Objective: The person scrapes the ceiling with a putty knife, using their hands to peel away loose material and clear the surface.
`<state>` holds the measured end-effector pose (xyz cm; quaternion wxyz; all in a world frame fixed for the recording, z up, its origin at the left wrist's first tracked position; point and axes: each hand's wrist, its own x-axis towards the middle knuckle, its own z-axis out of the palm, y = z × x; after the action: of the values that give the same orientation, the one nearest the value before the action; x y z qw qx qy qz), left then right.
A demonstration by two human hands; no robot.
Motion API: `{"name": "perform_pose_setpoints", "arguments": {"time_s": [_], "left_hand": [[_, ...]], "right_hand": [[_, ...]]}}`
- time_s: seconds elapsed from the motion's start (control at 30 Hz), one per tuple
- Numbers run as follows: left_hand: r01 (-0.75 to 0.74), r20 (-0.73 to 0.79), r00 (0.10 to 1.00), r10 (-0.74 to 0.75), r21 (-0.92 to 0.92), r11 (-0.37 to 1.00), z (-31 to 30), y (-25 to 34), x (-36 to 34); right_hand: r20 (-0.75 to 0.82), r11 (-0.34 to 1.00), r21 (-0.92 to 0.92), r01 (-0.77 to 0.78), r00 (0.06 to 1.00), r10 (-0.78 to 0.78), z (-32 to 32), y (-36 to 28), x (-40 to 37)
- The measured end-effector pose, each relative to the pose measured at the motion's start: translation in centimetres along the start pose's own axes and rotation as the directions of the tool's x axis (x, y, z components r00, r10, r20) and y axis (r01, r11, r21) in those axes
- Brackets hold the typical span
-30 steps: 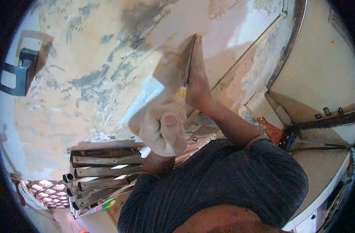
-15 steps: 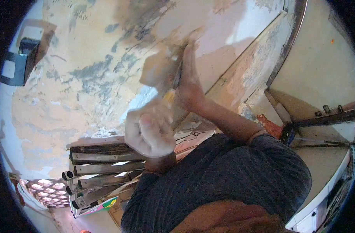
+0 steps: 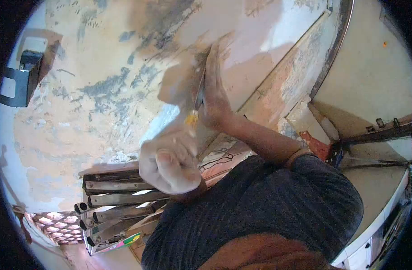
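Observation:
My left hand (image 3: 170, 163) is a closed fist in front of the patchy wall (image 3: 98, 103). It grips a thin-bladed tool whose yellow handle end (image 3: 191, 118) shows above the fist. The blade (image 3: 200, 85) is seen nearly edge-on and points up towards a dark, bare-looking patch on the wall. Beside the blade is my right hand (image 3: 216, 96), its fingers stretched out flat along the tool and their tips near the wall. Where the blade meets the wall is partly hidden and blurred.
Several dark metal slats (image 3: 120, 185) jut out at the lower left, above a lattice opening (image 3: 57, 227). A black bracket (image 3: 18, 85) is fixed at the far left. On the right are a curved dark edge (image 3: 334, 54), a reddish cloth (image 3: 315, 145) and a dark bar (image 3: 379, 135).
My left hand has moved slightly down and left with the tool. The right hand has shifted a little left, staying flat beside the blade.

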<state>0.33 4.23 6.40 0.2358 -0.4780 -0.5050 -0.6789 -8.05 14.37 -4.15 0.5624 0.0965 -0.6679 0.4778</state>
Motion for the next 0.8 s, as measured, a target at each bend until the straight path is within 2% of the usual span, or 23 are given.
{"name": "perform_pose_setpoints", "arguments": {"time_s": [0.07,0.1,0.13,0.27,0.33,0.37,0.4,0.43,0.47,0.5,0.53,0.57,0.6,0.63,0.67,0.7,0.73,0.77,0.8], "left_hand": [[0.091,-0.049,0.995,-0.092,-0.028,0.995,0.2,-0.4,0.7],[0.127,-0.078,0.988,-0.13,-0.047,0.991,0.3,-0.4,0.9],[0.117,-0.077,0.99,-0.122,-0.064,0.991,0.4,-0.1,1.1],[0.094,0.025,0.995,-0.092,-0.119,0.988,0.9,-0.6,1.6],[0.293,-0.011,0.956,-0.293,-0.032,0.956,1.8,-1.9,3.9],[0.379,-0.033,0.925,-0.379,0.002,0.925,1.8,-2.1,4.6],[0.339,0.092,0.941,-0.326,-0.2,0.919,1.1,-2.2,4.4],[0.333,0.1,0.943,-0.319,-0.204,0.921,1.4,-2.0,3.7],[0.209,0.094,0.976,-0.197,-0.145,0.967,1.8,-1.5,2.7],[0.084,0.093,0.993,-0.077,-0.081,0.993,1.7,-1.1,1.6],[0.024,0.19,0.982,-0.016,-0.039,0.999,0.2,-1.6,0.8],[0.02,0.194,0.981,-0.012,-0.039,0.999,-0.6,-2.0,0.0],[0.016,0.227,0.97,-0.087,0.299,0.954,-1.3,-2.2,-0.8],[-0.004,0.231,0.958,-0.169,0.602,0.799,-2.0,-2.6,-1.7],[0.0,0.225,0.96,-0.169,0.602,0.799,-2.9,-3.1,-3.1],[0.185,0.18,0.885,-0.429,0.71,0.68,-3.7,-3.8,-4.7],[0.338,0.098,0.749,-0.655,0.794,0.505,-4.0,-3.9,-5.7],[0.354,0.081,0.751,-0.656,0.789,0.503,-4.0,-3.6,-6.4],[0.441,0.076,0.651,-0.755,0.773,0.457,-3.8,-3.3,-7.2]], "right_hand": [[-0.03,0.999,0.032,-0.037,0.999,0.038,-0.4,-1.1,-0.1],[0.022,0.998,0.015,-0.065,0.998,0.065,-1.0,-1.7,0.2],[0.073,0.996,-0.006,-0.09,0.993,0.09,-1.4,-2.0,0.3],[0.033,0.998,-0.001,-0.058,0.998,0.058,-1.2,-1.0,0.6],[-0.108,0.99,-0.069,-0.121,0.988,0.113,-1.1,1.0,1.0],[-0.105,0.99,-0.07,-0.124,0.988,0.116,-1.3,0.9,0.7],[-0.084,0.991,-0.07,-0.118,0.99,0.112,-1.6,0.7,0.5],[-0.072,0.992,-0.071,-0.103,0.993,0.098,-1.8,0.8,0.7],[-0.085,0.993,-0.072,-0.098,0.992,0.091,-2.0,0.8,0.6],[-0.031,0.998,-0.041,-0.056,0.998,0.054,-2.1,0.5,-0.1],[0.024,1.0,-0.007,-0.012,1.0,0.012,-2.3,0.5,-0.5],[0.019,1.0,-0.007,-0.009,1.0,0.009,-2.6,0.8,-0.5],[0.048,0.999,-0.042,0.013,0.999,-0.011,-3.0,1.1,-0.7],[0.079,0.996,-0.076,0.036,0.996,-0.03,-3.4,1.5,-0.8],[0.086,0.996,-0.077,0.038,0.996,-0.031,-3.8,2.2,-1.1],[0.132,0.989,-0.115,0.096,0.988,-0.081,-4.3,3.1,-1.3],[0.184,0.977,-0.147,0.156,0.975,-0.128,-4.6,3.8,-1.8],[0.203,0.977,-0.142,0.162,0.97,-0.131,-4.6,4.2,-2.4],[0.221,0.982,-0.108,0.157,0.966,-0.13,-4.7,4.5,-2.9]]}}
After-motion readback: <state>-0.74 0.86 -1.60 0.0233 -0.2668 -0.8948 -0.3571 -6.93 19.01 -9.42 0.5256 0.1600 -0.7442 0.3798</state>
